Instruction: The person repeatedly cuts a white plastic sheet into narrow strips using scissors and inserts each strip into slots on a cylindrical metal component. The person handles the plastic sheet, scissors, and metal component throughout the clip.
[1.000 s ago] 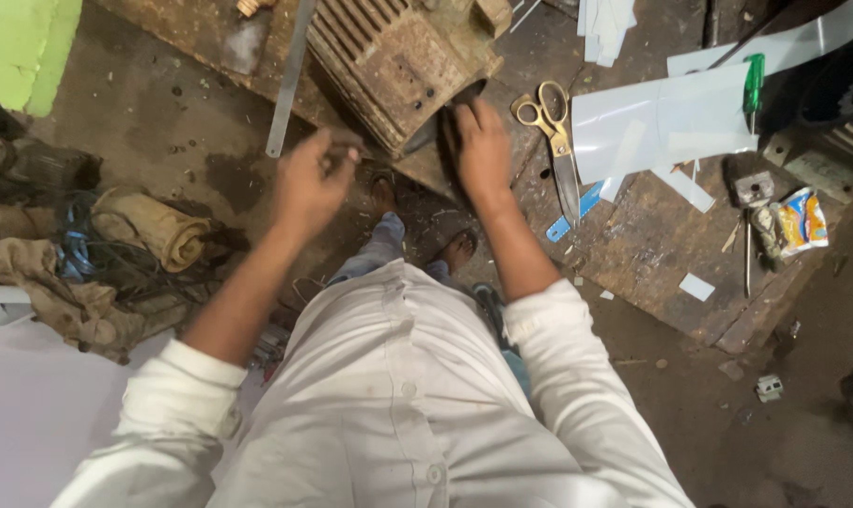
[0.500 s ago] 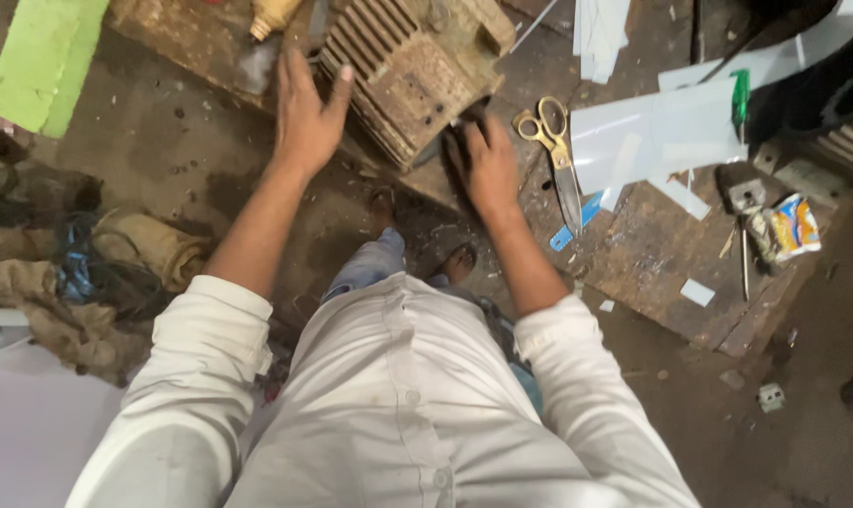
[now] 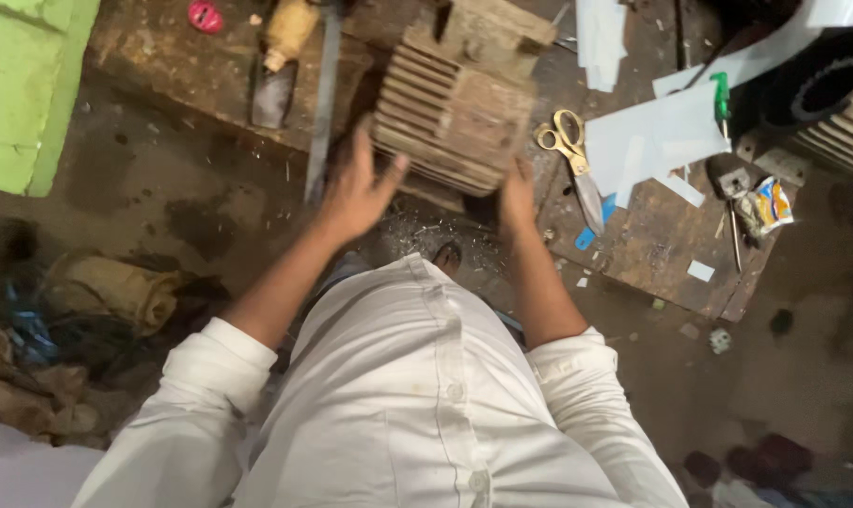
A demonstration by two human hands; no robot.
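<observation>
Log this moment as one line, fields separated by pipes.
left hand: open, at finned motor housing left side | right hand: on its lower right edge | scissors: on bench, untouched

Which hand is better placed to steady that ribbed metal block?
The right hand, probably: it already rests against the ribbed metal block's near edge. The left hand is open with fingers spread, just beside the block's left side.

A single head-worn camera looked steeply down over the person's own white shirt (image 3: 417,395) — arms stretched away toward the top of the picture. It sat close above the body, facing the low wooden bench (image 3: 652,235) and dirty floor (image 3: 191,207) — no second view existed.
</observation>
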